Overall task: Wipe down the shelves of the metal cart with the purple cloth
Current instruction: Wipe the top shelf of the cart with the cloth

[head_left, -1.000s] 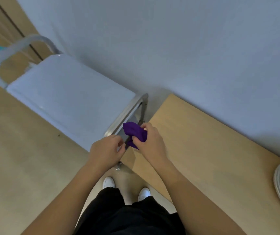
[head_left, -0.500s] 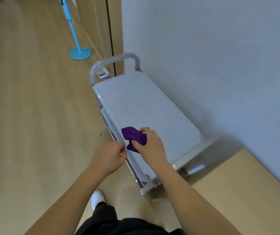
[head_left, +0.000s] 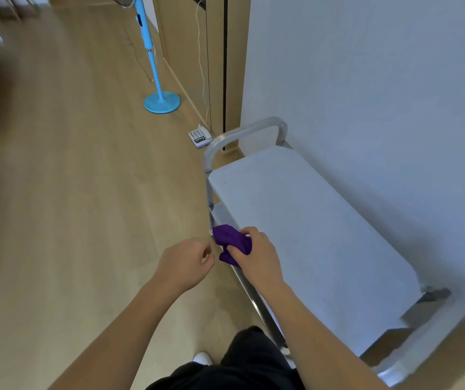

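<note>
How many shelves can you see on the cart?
2: the top shelf, and a lower shelf peeking out beneath it by the purple cloth. Others may be hidden.

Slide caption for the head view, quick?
Right hand holds purple cloth at the cart edge; left hand curled beside it.

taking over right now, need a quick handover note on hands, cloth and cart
Right hand: grips the bunched purple cloth at the person's side of the top shelf of the metal cart. Whether the cloth touches the shelf cannot be told.
Left hand: fingers curled, holding nothing, just beside the cloth.
The cart stands against the wall. A lower shelf peeks out beneath.
Done: cloth in hand. No sign of wiping shows.
Left: wipe the top shelf, then the shelves below.
</note>
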{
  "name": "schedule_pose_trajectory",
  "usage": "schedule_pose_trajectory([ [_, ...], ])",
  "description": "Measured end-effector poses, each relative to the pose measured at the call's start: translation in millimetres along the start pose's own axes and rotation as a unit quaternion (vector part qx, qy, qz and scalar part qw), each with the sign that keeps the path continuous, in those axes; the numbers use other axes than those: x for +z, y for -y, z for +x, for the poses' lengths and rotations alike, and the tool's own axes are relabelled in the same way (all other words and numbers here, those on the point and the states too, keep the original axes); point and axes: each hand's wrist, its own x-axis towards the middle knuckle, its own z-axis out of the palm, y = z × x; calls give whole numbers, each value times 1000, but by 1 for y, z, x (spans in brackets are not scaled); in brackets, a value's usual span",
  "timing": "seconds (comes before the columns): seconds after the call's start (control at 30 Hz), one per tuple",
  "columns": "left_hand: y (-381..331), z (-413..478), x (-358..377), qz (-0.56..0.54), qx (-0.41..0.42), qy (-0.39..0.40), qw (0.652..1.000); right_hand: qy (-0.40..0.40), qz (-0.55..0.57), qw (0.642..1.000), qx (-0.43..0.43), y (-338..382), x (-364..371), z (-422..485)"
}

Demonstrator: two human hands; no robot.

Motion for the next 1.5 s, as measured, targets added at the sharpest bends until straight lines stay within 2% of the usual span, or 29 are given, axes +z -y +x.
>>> schedule_pose_trajectory([
  [0.3,22,124,-4,-2,43,7,999,-26,-5,999,40,0,6,122],
  [0.47,25,198,-12,18,53,42,998,-20,-18,997,76,-3,3,192],
  [0.7,20,268,-7,14,76,76,994,-33,-61,991,115,-16,-2,240],
  [0.97,25,344,15,43,160,163,973,-45,-134,972,189,-32,4,274],
  [1.1,30,378,28,84,214,221,948,-46,-162,958,231,-37,20,290],
  [1.2,39,395,34,130,265,279,914,-35,-162,947,275,-42,37,288],
  [1.27,48,404,37,154,301,304,891,-60,-157,939,301,-43,48,285],
  [1.5,83,412,44,214,431,329,812,-122,-137,907,379,-38,72,293],
])
